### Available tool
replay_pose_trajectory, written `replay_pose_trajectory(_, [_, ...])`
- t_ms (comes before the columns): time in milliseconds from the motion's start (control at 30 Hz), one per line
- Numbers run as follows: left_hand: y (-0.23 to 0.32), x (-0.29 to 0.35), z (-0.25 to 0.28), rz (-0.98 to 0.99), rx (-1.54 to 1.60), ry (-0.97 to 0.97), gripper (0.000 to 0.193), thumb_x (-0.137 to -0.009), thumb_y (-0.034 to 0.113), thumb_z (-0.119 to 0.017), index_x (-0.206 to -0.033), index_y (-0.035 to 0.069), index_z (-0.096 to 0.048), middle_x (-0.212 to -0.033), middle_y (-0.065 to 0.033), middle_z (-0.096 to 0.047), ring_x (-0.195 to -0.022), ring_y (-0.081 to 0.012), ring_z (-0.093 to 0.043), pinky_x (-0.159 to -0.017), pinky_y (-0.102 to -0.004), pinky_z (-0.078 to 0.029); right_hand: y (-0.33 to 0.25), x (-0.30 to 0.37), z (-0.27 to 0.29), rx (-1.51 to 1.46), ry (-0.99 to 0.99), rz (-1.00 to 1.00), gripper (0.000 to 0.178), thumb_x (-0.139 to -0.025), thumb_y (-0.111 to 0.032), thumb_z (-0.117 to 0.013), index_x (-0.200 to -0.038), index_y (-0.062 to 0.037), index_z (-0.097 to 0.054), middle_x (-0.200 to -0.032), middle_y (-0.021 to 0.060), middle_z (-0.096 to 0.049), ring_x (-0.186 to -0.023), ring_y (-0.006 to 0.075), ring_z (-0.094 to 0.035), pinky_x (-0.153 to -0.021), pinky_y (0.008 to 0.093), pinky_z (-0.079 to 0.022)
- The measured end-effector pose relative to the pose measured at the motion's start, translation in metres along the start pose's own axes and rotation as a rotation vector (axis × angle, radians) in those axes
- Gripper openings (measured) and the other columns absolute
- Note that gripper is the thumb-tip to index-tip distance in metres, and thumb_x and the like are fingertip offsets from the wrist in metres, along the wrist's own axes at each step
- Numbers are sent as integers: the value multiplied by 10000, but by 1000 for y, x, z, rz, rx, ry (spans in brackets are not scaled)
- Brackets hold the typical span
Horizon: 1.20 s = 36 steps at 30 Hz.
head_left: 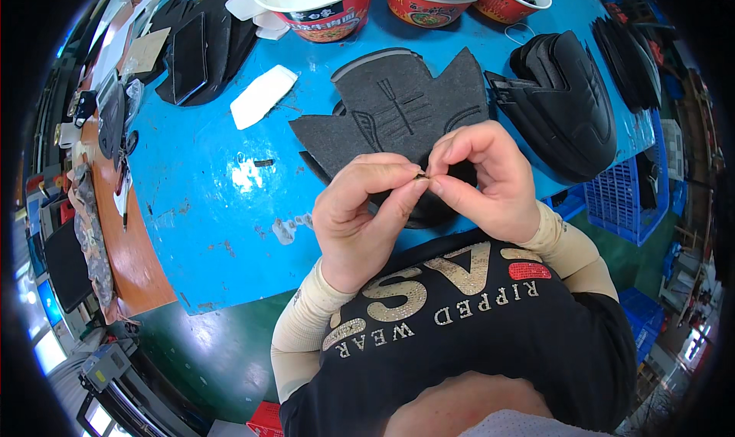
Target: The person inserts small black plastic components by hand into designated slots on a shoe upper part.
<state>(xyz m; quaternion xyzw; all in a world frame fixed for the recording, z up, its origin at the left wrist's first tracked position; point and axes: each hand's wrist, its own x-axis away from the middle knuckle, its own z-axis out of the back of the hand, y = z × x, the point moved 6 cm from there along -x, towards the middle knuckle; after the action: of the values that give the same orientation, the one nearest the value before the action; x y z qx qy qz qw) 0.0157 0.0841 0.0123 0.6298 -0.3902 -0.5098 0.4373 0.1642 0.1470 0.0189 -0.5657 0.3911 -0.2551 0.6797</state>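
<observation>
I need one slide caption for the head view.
Left hand and right hand pinch a tiny dark piece near a dark panel on a blue table.

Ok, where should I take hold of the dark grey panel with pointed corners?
I'd pinch the dark grey panel by its left pointed corner, from the left: that flat tip juts over the blue table, clear of the left hand and right hand.

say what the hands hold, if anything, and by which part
A small dark piece, pinched between thumb and forefinger of the left hand and right hand; too small to tell which part each grips.
</observation>
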Motion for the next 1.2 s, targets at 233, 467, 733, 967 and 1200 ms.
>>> replay_pose_trajectory(233, [5, -3, -3, -85, 6, -35, 283, -786, -128, -715, -1034, -8, -650, -939, -99, -679, -838, -153, -647, -742, -253, -518, 9, -4, 1, -481, -115, -401, 281, -885, 31, -653, -1029, -85, -442, -959, 25, -607, -893, 73, -569, -799, 234, -470])
replay_pose_trajectory(467, [15, -13, -2, -249, -694, -101, 248, -797, -110, -685, -1015, 8, -673, -919, -100, -665, -854, -199, -640, -749, -287, -511, -2, -44, 36, 511, 37, 105, 172, -838, -14, -658, -934, -66, -525, -840, 65, -611, -765, 221, -614, -729, 319, -474])
replay_pose_trajectory(733, [14, -13, -7, -302, -867, -92, 266, -747, -87, -697, -995, 9, -683, -885, -108, -654, -815, -269, -622, -710, -356, -508, 5, -55, 20, 886, -145, 385, 167, -838, -13, -644, -933, -83, -525, -804, 62, -597, -774, 283, -606, -709, 380, -467])
replay_pose_trajectory(967, [14, -22, -14, -300, -995, -214, 297, -764, -50, -691, -1057, -5, -668, -906, -111, -642, -825, -282, -608, -734, -374, -503, 7, -57, 19, 843, -142, 340, 162, -832, -10, -641, -914, -65, -512, -797, 82, -596, -776, 302, -607, -667, 393, -487])
replay_pose_trajectory(1200, [7, -44, -31, -313, -1202, -312, 293, -779, 13, -646, -1068, -35, -658, -841, -107, -565, -804, -272, -554, -727, -371, -476, 7, -61, 19, 841, -216, 311, 166, -819, -20, -647, -913, -59, -516, -781, 96, -591, -780, 316, -604, -666, 403, -492])
